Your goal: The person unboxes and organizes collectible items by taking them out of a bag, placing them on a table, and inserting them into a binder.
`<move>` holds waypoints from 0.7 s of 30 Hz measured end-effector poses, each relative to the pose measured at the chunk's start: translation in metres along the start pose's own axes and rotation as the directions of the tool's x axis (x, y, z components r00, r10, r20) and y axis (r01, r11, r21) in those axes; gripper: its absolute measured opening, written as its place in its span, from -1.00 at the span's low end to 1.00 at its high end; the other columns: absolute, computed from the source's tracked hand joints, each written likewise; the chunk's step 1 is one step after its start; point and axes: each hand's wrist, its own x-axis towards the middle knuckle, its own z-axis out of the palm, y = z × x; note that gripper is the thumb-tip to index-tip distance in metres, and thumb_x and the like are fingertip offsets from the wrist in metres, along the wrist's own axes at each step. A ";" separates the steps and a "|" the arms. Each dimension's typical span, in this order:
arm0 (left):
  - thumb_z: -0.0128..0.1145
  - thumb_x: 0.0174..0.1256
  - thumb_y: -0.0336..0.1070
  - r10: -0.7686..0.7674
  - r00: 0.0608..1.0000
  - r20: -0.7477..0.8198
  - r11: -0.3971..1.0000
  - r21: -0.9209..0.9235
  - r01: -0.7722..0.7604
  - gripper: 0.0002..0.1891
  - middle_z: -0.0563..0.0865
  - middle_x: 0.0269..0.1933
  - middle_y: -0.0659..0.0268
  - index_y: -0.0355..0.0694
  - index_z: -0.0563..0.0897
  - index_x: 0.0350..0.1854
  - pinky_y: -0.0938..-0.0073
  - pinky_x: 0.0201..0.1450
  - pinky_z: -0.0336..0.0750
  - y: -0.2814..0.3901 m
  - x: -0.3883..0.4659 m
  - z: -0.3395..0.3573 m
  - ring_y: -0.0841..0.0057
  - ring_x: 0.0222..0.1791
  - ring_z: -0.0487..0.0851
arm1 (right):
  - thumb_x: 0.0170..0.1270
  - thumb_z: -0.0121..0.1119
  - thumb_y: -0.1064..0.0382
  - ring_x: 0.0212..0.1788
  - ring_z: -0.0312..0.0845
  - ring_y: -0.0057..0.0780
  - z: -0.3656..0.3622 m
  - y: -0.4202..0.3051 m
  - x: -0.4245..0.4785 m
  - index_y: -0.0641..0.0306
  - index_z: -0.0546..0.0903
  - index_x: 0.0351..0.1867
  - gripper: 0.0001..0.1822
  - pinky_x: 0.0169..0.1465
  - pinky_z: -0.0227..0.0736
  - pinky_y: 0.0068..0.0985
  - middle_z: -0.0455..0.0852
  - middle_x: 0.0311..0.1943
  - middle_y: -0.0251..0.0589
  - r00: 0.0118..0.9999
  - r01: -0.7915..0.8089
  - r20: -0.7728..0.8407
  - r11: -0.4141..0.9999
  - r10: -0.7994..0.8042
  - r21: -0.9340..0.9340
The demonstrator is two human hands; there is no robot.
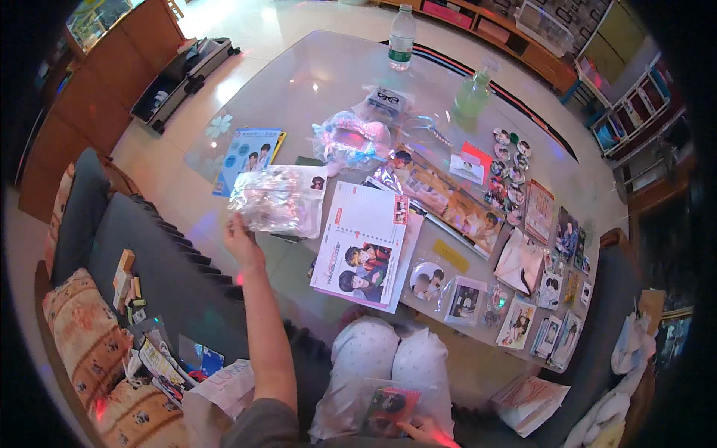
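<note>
My left hand point(244, 242) pinches the near left corner of a shiny clear plastic packet point(274, 201) at the table's left side. What the packet holds is blurred by glare. Under its right part lies a white sheet or envelope with a small dark picture in its corner. Low in the view, my right hand point(427, 432) grips a clear plastic sleeve point(392, 406) with a red and green picture card inside, resting on my lap. Directly before me, a stack of printed photo sheets point(358, 252) overhangs the near table edge.
On the glass-topped table point(269, 84) stand a water bottle point(401, 42) and a green pump bottle point(471, 95). Beside a frilly pink and blue item point(353, 140) lie posters point(448, 196); several round badges point(510, 168) and photo cards point(552, 288) fill the right. A sofa point(162, 263) flanks the left.
</note>
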 end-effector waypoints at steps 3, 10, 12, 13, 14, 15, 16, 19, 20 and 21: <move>0.03 0.32 -0.20 -0.068 0.997 0.042 0.912 -0.402 0.079 -0.75 0.61 -0.17 0.31 -0.25 0.50 -0.09 0.49 -0.10 0.46 0.006 0.020 -0.027 0.53 -0.17 0.56 | 0.19 0.21 0.19 -0.53 0.44 -0.66 -0.008 -0.024 -0.003 0.35 0.62 -0.40 -0.78 -0.48 0.32 -0.60 0.61 -0.60 -0.36 0.998 0.038 0.050 0.982 -0.029 -0.183; -0.01 0.34 -0.23 -0.194 0.972 0.131 0.741 -0.629 0.233 -0.74 0.61 -0.06 0.30 -0.24 0.50 -0.02 0.55 0.01 0.47 -0.004 0.025 -0.044 0.56 -0.09 0.56 | 0.17 0.25 0.14 -0.59 0.37 -0.76 0.008 -0.047 -0.005 0.37 0.62 -0.44 -0.73 -0.56 0.24 -0.65 0.57 -0.66 -0.40 0.990 0.138 0.014 0.981 -0.137 -0.135; -0.01 0.34 -0.27 -0.085 0.984 0.156 0.782 -0.602 0.163 -0.78 0.61 -0.08 0.30 -0.23 0.51 -0.05 0.55 -0.01 0.48 -0.005 0.015 -0.025 0.55 -0.10 0.56 | 0.17 0.25 0.15 -0.60 0.37 -0.77 0.000 -0.033 -0.004 0.37 0.62 -0.44 -0.73 -0.57 0.24 -0.66 0.57 -0.67 -0.41 0.996 0.094 0.012 0.961 -0.094 -0.259; -0.02 0.34 -0.28 -0.031 0.985 0.170 0.798 -0.589 0.126 -0.80 0.61 -0.09 0.31 -0.22 0.51 -0.07 0.55 -0.02 0.49 0.003 0.006 -0.009 0.54 -0.11 0.56 | 0.17 0.25 0.15 -0.60 0.37 -0.77 -0.003 -0.028 -0.004 0.37 0.62 -0.44 -0.73 -0.57 0.23 -0.67 0.56 -0.67 -0.41 0.997 0.071 0.008 0.945 -0.072 -0.320; 0.00 0.33 -0.34 -0.035 0.983 0.180 0.828 -0.546 0.129 -0.87 0.61 -0.15 0.32 -0.23 0.51 -0.15 0.52 -0.06 0.51 0.011 0.003 0.002 0.57 -0.13 0.57 | 0.17 0.25 0.15 -0.60 0.37 -0.77 -0.003 -0.028 -0.004 0.37 0.62 -0.45 -0.73 -0.57 0.23 -0.66 0.56 -0.67 -0.41 0.997 0.070 0.010 0.949 -0.071 -0.308; 0.01 0.32 -0.36 0.007 0.971 0.237 0.850 -0.513 0.119 -0.88 0.60 -0.18 0.33 -0.23 0.50 -0.16 0.51 -0.06 0.51 0.013 0.002 0.007 0.58 -0.17 0.57 | 0.18 0.25 0.15 -0.60 0.36 -0.77 -0.003 -0.030 -0.005 0.37 0.61 -0.45 -0.73 -0.57 0.23 -0.66 0.56 -0.67 -0.41 0.998 0.069 0.011 0.952 -0.069 -0.297; 0.01 0.32 -0.38 0.047 0.954 0.296 0.870 -0.481 0.106 -0.90 0.59 -0.20 0.34 -0.24 0.49 -0.18 0.51 -0.06 0.51 0.014 0.002 0.011 0.59 -0.21 0.58 | 0.18 0.25 0.15 -0.60 0.36 -0.78 -0.002 -0.032 -0.005 0.37 0.61 -0.45 -0.73 -0.57 0.23 -0.66 0.56 -0.68 -0.41 0.998 0.067 0.012 0.956 -0.067 -0.287; 0.08 0.27 -0.41 0.022 0.965 0.261 0.958 -0.282 0.054 -0.84 0.59 -0.19 0.29 -0.28 0.46 -0.14 0.55 -0.13 0.49 0.011 -0.010 0.020 0.58 -0.25 0.59 | 0.17 0.25 0.14 -0.61 0.34 -0.79 0.005 -0.047 -0.007 0.37 0.60 -0.48 -0.72 -0.59 0.19 -0.65 0.54 -0.69 -0.43 0.997 0.058 -0.030 0.961 -0.068 -0.270; 0.11 0.24 -0.41 -0.013 0.978 0.206 0.986 -0.161 0.047 -0.82 0.59 -0.21 0.30 -0.27 0.46 -0.14 0.56 -0.15 0.48 -0.004 -0.008 0.007 0.59 -0.26 0.58 | 0.16 0.26 0.14 -0.62 0.33 -0.79 0.003 -0.045 -0.006 0.37 0.60 -0.49 -0.71 -0.60 0.19 -0.64 0.53 -0.70 -0.42 0.997 0.063 -0.027 0.949 -0.075 -0.307; 0.15 0.21 -0.41 -0.047 0.988 0.148 0.998 -0.034 0.052 -0.79 0.58 -0.23 0.31 -0.27 0.46 -0.14 0.58 -0.17 0.47 -0.006 -0.013 0.004 0.60 -0.27 0.57 | 0.16 0.26 0.13 -0.63 0.33 -0.79 0.001 -0.041 -0.006 0.38 0.59 -0.50 -0.70 -0.61 0.18 -0.64 0.53 -0.72 -0.42 0.997 0.064 -0.027 0.938 -0.078 -0.342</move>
